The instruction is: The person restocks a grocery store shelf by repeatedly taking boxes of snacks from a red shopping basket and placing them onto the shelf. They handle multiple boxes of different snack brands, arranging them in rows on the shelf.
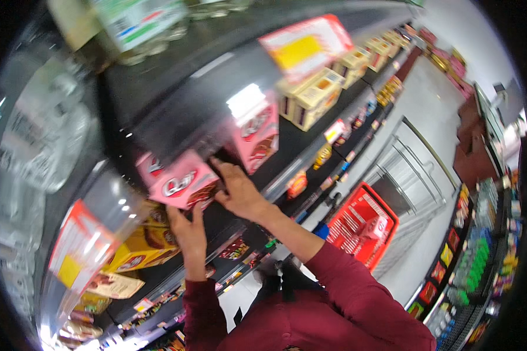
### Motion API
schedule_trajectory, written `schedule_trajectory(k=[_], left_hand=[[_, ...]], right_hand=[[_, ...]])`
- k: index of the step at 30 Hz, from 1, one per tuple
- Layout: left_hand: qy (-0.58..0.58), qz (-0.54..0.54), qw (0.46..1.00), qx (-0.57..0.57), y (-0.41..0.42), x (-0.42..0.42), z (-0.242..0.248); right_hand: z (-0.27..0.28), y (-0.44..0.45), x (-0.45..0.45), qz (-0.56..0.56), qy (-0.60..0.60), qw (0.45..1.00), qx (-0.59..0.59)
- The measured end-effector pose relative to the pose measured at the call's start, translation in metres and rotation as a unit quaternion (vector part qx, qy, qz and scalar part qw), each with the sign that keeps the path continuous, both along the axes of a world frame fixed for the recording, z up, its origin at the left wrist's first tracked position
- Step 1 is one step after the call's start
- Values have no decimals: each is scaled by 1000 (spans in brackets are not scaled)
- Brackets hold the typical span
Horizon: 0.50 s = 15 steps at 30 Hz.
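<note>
Both of my hands reach onto a dark shop shelf. My left hand [187,228] touches the lower front edge of a pink snack box [184,180] with an oval emblem. On that box's right side is my right hand [237,186], its fingers bent and partly hidden in the dark gap behind the box. Another pink box [257,136] stands just beyond my right hand, apart from the first. A part of one more pink box shows at the left. Whether my fingers grip or only touch the box cannot be told.
Cream boxes [314,101] line the shelf to the upper right; yellow boxes [145,248] stand lower left. Price signs [307,46] hang over the shelf edge. A red shopping basket [388,219] with a pink-and-white box in it is at the right, near a metal rack [413,162].
</note>
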<state>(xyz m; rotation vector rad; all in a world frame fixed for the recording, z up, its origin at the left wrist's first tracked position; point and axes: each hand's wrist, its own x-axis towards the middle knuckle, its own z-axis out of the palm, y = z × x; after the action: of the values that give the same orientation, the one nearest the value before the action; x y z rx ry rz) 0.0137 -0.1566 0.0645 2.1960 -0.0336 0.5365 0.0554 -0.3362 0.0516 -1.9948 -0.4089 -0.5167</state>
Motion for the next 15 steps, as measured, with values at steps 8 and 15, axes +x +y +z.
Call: schedule_trajectory(k=[8, 15], left_hand=[[102, -57, 993, 30, -3, -52, 9], [263, -47, 936, 229, -8, -78, 27]], right_hand=[[-6, -99, -123, -51, 50, 995, 62], [-210, -268, -254, -447, 257, 851, 100]])
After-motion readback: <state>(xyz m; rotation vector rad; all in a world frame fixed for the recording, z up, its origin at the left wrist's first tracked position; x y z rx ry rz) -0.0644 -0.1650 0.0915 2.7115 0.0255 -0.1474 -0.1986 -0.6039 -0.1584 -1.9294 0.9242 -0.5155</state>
